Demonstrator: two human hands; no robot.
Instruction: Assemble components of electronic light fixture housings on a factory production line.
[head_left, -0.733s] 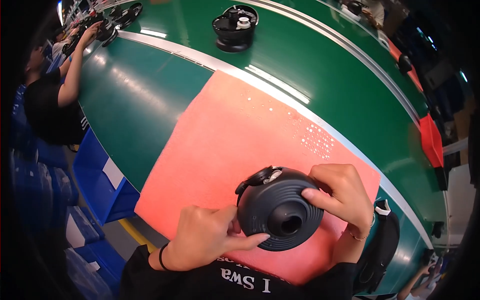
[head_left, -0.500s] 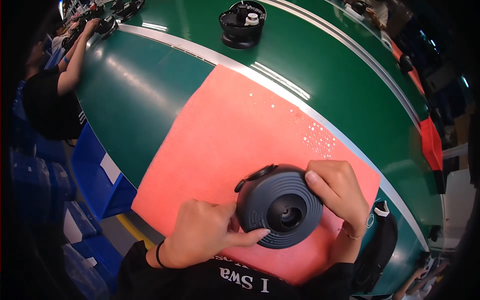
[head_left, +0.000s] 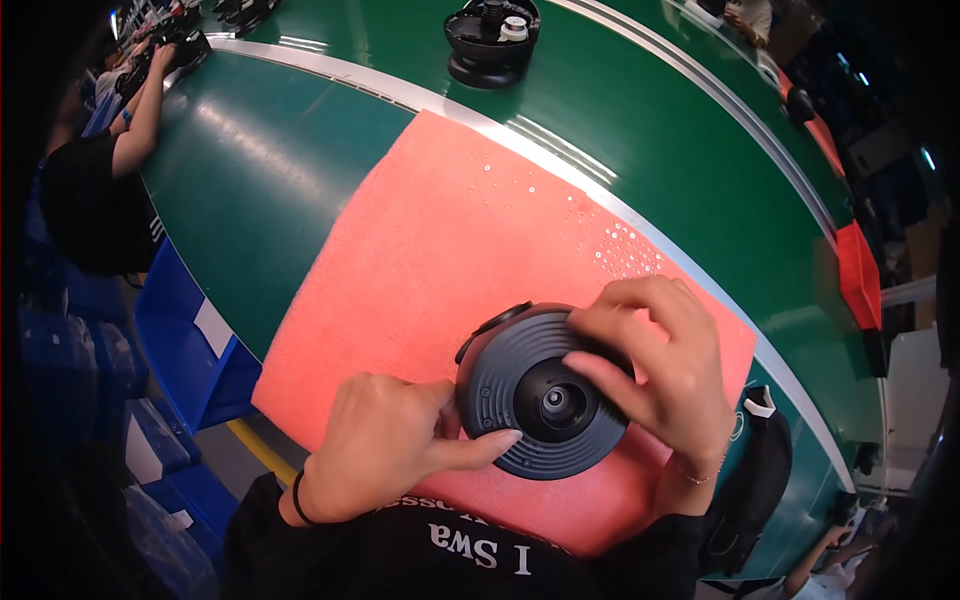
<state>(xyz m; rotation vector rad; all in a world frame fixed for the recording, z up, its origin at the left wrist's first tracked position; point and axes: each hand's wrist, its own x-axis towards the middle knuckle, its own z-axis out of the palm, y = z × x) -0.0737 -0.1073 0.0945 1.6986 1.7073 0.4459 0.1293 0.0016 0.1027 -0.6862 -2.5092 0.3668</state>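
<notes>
A round, dark grey device part with ringed ridges and a recessed black centre stands over the coral-pink mat. My left hand grips its lower left rim, with the thumb on the ridged face and the fingers behind. Over its upper right side arches my right hand. That hand's thumb and forefinger are apart, the thumb close to the black centre and nothing visible between them; contact with the face is hard to tell. A small shiny round piece sits in the centre. Many tiny rings lie on the mat's far right part.
Behind the metal rail, a black bowl-shaped part stands on the green surface. A black curved piece lies at right, a red bin farther off. Blue bins stand at left, below a co-worker's arm.
My right hand has let go of the device's right rim and come over its face, thumb toward the centre. The left hand keeps its hold while the device turns slightly. The view has shifted a little.
</notes>
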